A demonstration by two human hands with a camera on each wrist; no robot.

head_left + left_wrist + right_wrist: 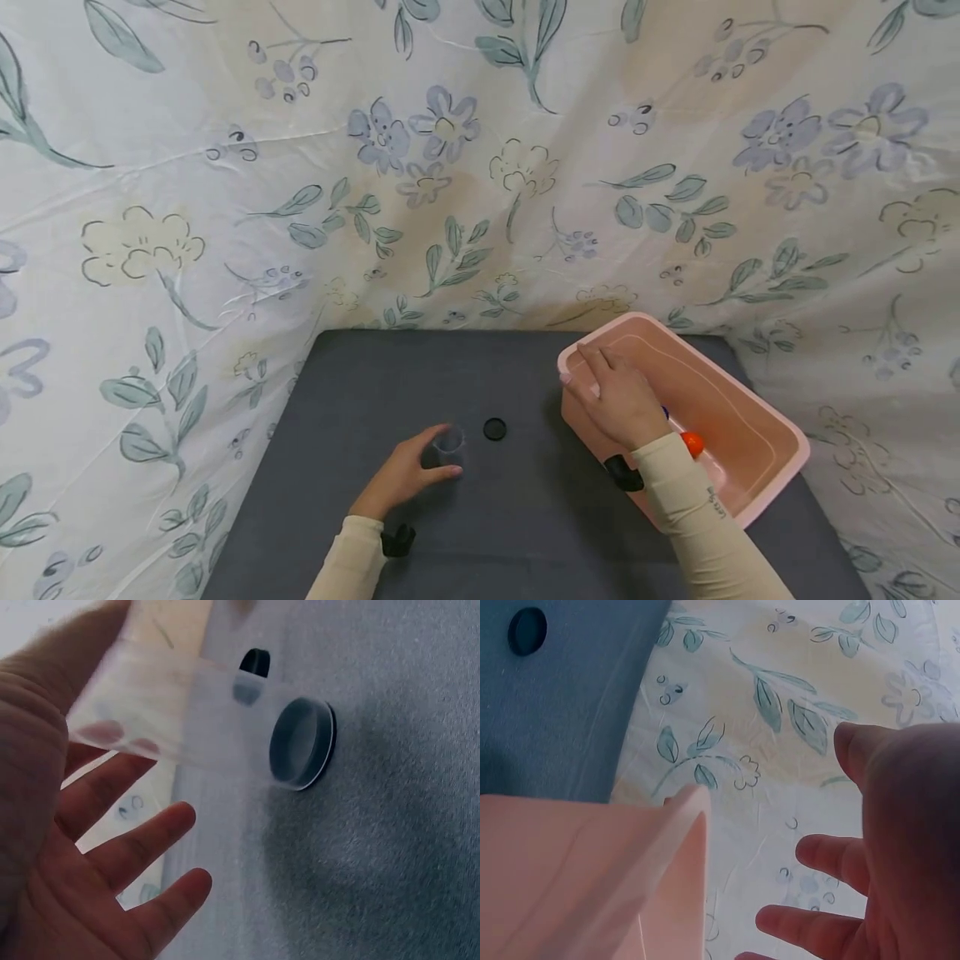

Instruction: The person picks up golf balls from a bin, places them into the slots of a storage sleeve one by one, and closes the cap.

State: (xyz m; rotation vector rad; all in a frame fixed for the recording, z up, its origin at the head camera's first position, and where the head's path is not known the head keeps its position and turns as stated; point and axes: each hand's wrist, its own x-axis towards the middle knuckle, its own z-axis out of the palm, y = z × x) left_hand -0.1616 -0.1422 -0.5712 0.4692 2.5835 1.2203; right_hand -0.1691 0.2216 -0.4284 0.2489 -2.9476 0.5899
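My left hand (405,477) holds a clear plastic cup (450,450) near its top, between thumb and fingers. In the left wrist view the see-through wall of the cup (217,727) reaches down to the dark table, with other fingers spread beside it. A small round black lid (494,429) lies just to the right of the cup. Over the left rim of a pink bin (757,425) hovers my right hand (618,400), its fingers extended and holding nothing. The right wrist view shows these fingers (832,859) apart from one another, near the bin's corner.
Inside the bin lie an orange ball (692,444) and a blue thing (665,412), mostly hidden by my right arm. The bin stands on the right side of the dark grey table (375,375). Floral cloth (450,167) hangs behind and at both sides.
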